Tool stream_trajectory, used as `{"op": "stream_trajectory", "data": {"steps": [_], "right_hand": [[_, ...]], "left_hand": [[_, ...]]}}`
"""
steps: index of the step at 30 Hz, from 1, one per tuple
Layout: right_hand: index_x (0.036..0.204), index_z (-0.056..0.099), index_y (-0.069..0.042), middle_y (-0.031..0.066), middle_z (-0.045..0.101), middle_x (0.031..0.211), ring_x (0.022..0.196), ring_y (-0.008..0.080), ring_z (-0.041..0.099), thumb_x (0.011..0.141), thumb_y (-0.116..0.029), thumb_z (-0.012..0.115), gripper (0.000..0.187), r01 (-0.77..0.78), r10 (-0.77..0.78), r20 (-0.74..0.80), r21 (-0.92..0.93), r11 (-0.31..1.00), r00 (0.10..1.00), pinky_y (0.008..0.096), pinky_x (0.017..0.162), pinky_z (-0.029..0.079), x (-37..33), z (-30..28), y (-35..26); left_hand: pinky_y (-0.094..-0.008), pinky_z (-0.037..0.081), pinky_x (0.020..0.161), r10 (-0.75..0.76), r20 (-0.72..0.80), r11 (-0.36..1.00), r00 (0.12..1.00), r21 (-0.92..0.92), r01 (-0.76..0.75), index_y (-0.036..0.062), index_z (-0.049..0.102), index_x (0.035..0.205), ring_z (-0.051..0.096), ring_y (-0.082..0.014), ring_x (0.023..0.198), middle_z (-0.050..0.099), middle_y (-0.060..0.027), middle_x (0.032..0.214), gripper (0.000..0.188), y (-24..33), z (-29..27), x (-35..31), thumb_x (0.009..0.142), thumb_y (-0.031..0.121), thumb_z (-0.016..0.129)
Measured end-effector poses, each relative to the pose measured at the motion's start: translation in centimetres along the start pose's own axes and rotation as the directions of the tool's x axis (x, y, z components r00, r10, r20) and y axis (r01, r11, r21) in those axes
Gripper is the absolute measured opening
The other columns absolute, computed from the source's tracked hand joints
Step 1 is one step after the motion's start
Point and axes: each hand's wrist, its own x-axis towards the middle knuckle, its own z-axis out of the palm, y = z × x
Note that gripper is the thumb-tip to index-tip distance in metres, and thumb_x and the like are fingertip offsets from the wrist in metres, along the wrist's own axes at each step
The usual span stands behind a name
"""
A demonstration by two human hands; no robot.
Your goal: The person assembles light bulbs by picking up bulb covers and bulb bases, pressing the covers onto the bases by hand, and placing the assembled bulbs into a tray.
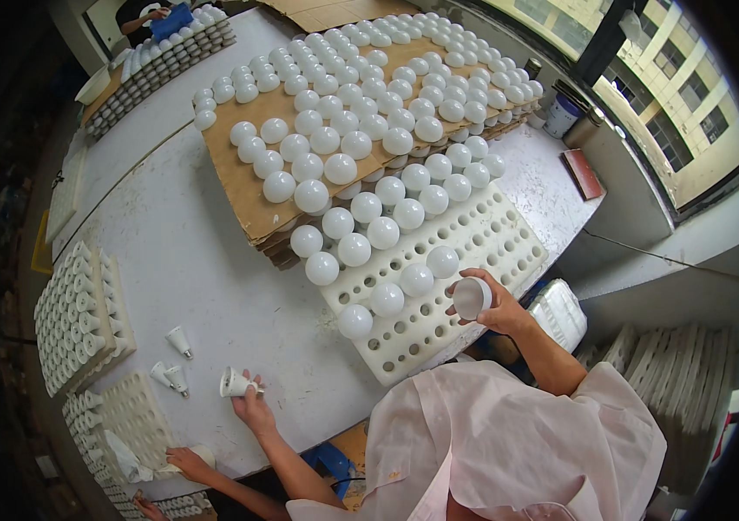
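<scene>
White cone (234, 383), hollow dome (472, 299) at the counter (191, 217)
Left grip (253, 405) closed on the cone, right grip (499, 307) curled round the dome

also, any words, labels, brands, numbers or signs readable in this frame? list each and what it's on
None readable.
Blue-and-white tub near the window: any print is too small and blurred.
Pale shirt: small orange mark on the pocket, can't tell if it's lettering.
White cone-shaped part in the left hand: nothing legible.
White cup-shaped part in the right hand: no print visible.
</scene>
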Motion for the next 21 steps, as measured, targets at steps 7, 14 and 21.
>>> {"op": "stream_trajectory", "data": {"steps": [7,14,21], "right_hand": [[0.13,0.034,-0.011,0.0121,0.052,0.125,0.106,0.0229,0.059,0.068,-0.012,0.08,0.077,-0.034,0.064,0.194,-0.155,0.987,0.979,0.0374,0.091,0.05,2.0,1.7,-0.4],[0.131,0.04,-0.012,0.0093,0.052,0.125,0.114,0.0224,0.052,0.065,-0.01,0.079,0.077,0.264,-0.111,0.361,-0.407,0.875,0.926,0.0395,0.099,0.041,2.3,0.4,-0.7],[0.127,0.047,-0.008,0.0072,0.055,0.123,0.116,0.0218,0.051,0.061,-0.014,0.082,0.076,0.277,-0.007,0.473,-0.504,0.818,0.881,0.0372,0.101,0.039,1.9,-1.1,-2.0]], "left_hand": [[-0.0264,0.048,0.056,-0.223,0.699,0.928,0.68,-0.061,0.367,-0.0053,0.055,0.116,0.062,-0.014,0.068,0.065,-0.0233,0.106,0.04,-0.2,15.7,-11.1,0.08,0.009,0.064],[-0.0248,0.05,0.057,-0.322,0.794,0.946,0.515,0.253,0.201,-0.0047,0.061,0.108,0.061,-0.0111,0.07,0.066,-0.0079,0.09,0.043,1.3,22.1,-14.8,0.077,0.021,0.077],[-0.0227,0.05,0.056,-0.441,0.787,0.896,0.432,0.412,0.164,-0.0037,0.061,0.109,0.059,-0.0087,0.069,0.066,-0.0054,0.089,0.044,2.1,23.9,-15.6,0.077,0.021,0.079]]}}
